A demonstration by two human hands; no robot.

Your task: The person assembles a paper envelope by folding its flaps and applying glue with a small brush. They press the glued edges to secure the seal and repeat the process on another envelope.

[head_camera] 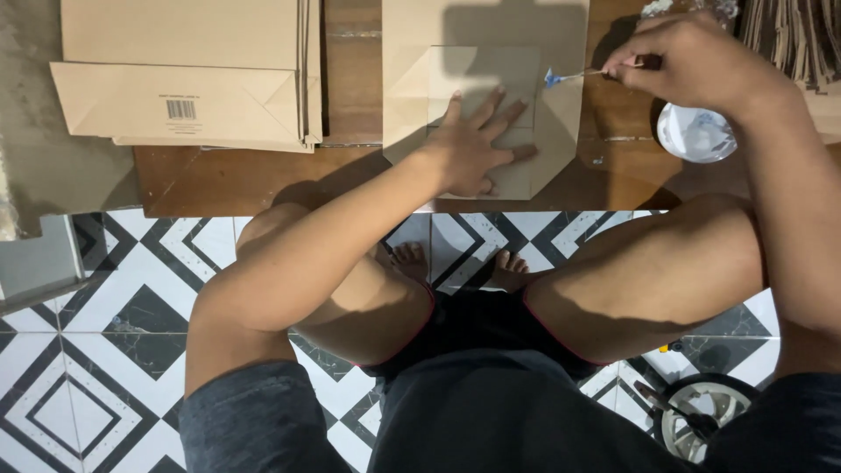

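One brown paper bag (407, 105) in work, flat on the wooden surface (350, 175) just ahead of the knees, bottom end folded open into a hexagon. Inside that fold, a grey card insert (482, 66), lying square to the bag.

Left hand (477, 153) pressed down on insert and bag, fingers spread wide and flat, gripping nothing, simply pinning. Right hand (683, 61) raised to the right of the bag, fingers pinched tight on a thin brush (569, 76), its blue tip hovering just off the fold's right flap; touching or not, hard to say. Just below that hand, a small white dish (696, 133) on the surface, apparently holding paste.

Judged by the layout: insert already placed, flaps not yet closed over it, so roughly mid-way on this bag. No paste visible on the flaps, though too fine to tell for certain.

To the left, well apart, a stack of flat bags (175, 70) with bottoms folded shut, seemingly finished. At the top right corner, a pile of brown card pieces (788, 35), likely stock yet unused. Below the surface, black-and-white tiled floor (105, 307).
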